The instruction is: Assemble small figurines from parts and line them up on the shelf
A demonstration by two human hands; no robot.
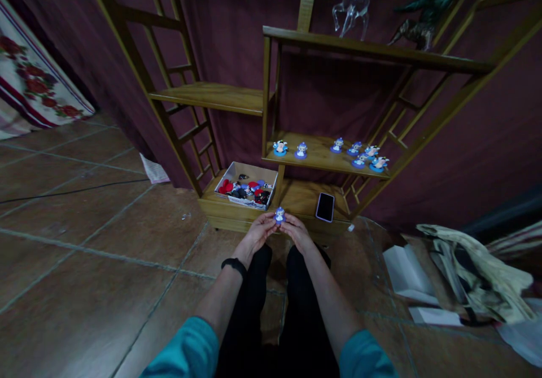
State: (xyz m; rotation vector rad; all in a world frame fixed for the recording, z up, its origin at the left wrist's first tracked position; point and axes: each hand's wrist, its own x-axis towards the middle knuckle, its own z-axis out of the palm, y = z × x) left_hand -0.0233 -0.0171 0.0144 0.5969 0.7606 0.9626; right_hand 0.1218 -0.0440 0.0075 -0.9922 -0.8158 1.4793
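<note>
Between my two hands, in front of the shelf unit, is a small purple-and-white figurine [279, 216] on a round purple base, upright. My left hand [261, 230] pinches it from the left with closed fingers. From the right, my right hand [296, 231] grips the same figurine. Just beyond my hands stands an open cardboard box [232, 176] with red, black, striped and purple pieces inside. On the shelf above, a similar purple figurine [301, 151] stands beside a blue-based one [280, 148], and several more [357, 151] are grouped to the right.
The wooden shelf unit [207, 96] stands against a dark red curtain. A phone [325, 207] lies on its lowest board. Up top are a clear glass horse [352, 6] and a dark green-and-brown ornament [423, 16]. A white box [409, 273] and a cream cloth bag [478, 270] lie on the floor at right.
</note>
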